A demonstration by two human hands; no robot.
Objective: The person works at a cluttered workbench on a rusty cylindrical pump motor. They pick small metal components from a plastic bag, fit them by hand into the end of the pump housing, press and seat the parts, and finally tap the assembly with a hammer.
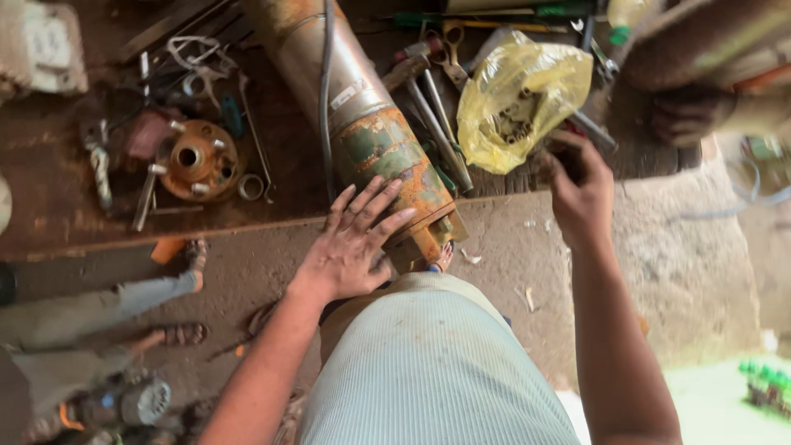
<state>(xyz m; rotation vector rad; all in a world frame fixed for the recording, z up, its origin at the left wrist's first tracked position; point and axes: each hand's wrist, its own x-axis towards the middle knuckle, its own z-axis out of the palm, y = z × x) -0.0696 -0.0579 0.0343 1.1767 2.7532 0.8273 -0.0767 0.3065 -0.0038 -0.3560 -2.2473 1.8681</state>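
On the workbench [49,214], a long rusty cylindrical motor body [371,124] lies w/ its near end over the edge, and the person's left hand [350,247] rests flat on that end, fingers spread. Right hand [581,194] is curled shut beside a yellow plastic bag [519,86] of small parts; can't tell what it grips. Left of the cylinder sits a round orange flange [198,161] w/ bolts.
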